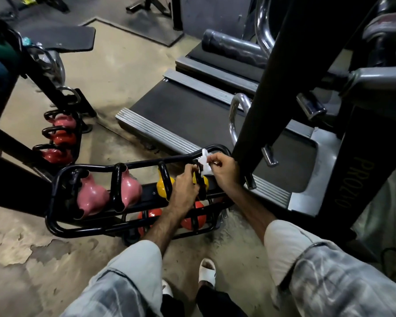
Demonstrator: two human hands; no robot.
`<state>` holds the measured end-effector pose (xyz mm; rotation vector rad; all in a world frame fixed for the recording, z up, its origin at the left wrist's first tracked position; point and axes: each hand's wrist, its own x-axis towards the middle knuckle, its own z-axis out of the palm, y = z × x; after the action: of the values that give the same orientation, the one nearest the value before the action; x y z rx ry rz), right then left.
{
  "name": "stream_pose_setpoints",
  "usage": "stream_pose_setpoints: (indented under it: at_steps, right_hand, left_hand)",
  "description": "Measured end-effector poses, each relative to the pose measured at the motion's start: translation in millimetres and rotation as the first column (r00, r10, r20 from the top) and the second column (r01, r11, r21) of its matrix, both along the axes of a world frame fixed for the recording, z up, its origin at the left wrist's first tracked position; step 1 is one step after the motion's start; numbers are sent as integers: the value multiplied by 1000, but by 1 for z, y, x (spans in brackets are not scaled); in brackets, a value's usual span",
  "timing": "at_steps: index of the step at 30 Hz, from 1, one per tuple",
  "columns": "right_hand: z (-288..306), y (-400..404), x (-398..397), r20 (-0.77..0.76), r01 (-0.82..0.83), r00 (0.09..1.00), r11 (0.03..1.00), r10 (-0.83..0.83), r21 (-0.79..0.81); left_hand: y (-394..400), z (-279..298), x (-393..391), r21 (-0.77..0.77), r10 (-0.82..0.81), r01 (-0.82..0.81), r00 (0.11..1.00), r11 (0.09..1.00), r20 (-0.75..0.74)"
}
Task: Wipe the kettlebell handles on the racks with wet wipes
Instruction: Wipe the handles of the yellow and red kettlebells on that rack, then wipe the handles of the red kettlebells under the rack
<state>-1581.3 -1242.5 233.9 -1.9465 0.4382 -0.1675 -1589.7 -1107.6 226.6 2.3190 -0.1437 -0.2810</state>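
A low black tube rack (55,197) stands on the floor in front of me. On its upper tier sit two pink kettlebells (90,195) and two yellow kettlebells (164,185), and red ones (193,219) fill the tier below. My left hand (184,185) grips the black handle (200,177) of the right yellow kettlebell. My right hand (222,171) pinches a white wet wipe (204,162) against the top of that handle. The bell's body is mostly hidden behind my hands.
A second black rack (60,136) with pink and red kettlebells stands at the left. A treadmill deck (192,106) lies just behind the near rack. A black machine upright (272,76) rises close by my right hand. My sandalled feet (207,271) stand on cracked concrete.
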Motion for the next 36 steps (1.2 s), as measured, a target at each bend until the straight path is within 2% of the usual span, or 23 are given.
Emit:
stream_pose_setpoints:
  at_steps: [4,7,11,15,20,23,27,32,34,36]
  right_hand:
    - [9,3,-16,76,68,995,997,-70,27]
    - [19,13,-37,124,86,988,993,-95,76]
    - [31,46,-77,189,137,965,961,-184,239]
    - [18,95,-129,61,204,965,874,-256,442]
    - [-16,154,-190,-63,150,988,785,-140,601]
    - [-59,177,-205,-182,120,983,840,-26,530]
    - [-129,207,-196,-247,-32,958,912,144,408]
    - [-235,243,-163,-256,-88,956,973,143,214]
    - [-282,254,-150,-232,-129,958,975,169,180]
    - [-328,259,-136,-212,-142,964,985,159,96]
  left_hand:
    - [8,10,2,-25,-7,9,997,1000,80]
    - [26,21,-4,-146,29,-10,990,989,134]
    - [69,32,-32,-296,39,11,986,955,162]
    - [124,13,-78,-335,-10,51,992,941,124]
    - [186,-15,-136,-245,-67,93,991,965,112]
    - [221,-52,-151,-168,-21,23,1000,985,14]
    - [263,-122,-159,-31,12,-15,996,999,-85]
    - [297,-243,-138,163,17,3,993,987,-117]
    - [306,-297,-122,158,20,-7,997,987,-77]
    - [304,-309,-107,151,-7,13,999,989,-41]
